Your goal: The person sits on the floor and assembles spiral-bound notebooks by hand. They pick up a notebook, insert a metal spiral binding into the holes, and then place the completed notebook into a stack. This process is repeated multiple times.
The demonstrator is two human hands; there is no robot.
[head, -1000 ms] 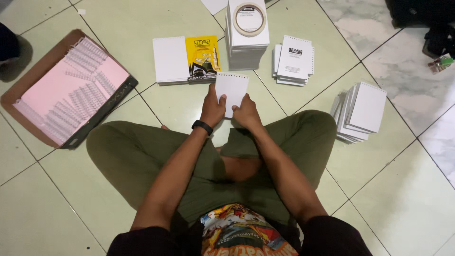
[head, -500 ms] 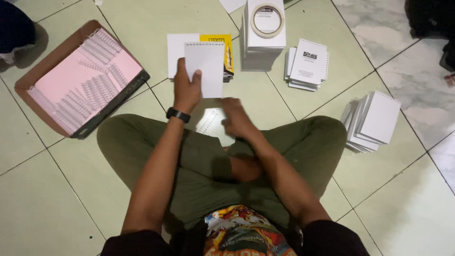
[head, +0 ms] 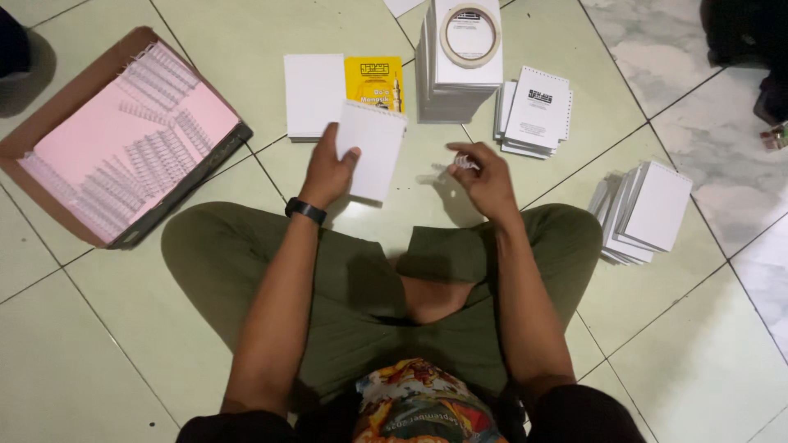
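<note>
A white punched notepad (head: 372, 152) was gripped at its left edge by the left hand (head: 327, 172), raised above the tiled floor (head: 123, 328). A small wire binding coil (head: 465, 162) was pinched in the fingertips of the right hand (head: 486, 182). Just beyond the left hand lay a yellow cover (head: 375, 82); left of it, a box of coils (head: 123, 139); beyond the right hand, a tape roll (head: 469, 34) on a stack.
</note>
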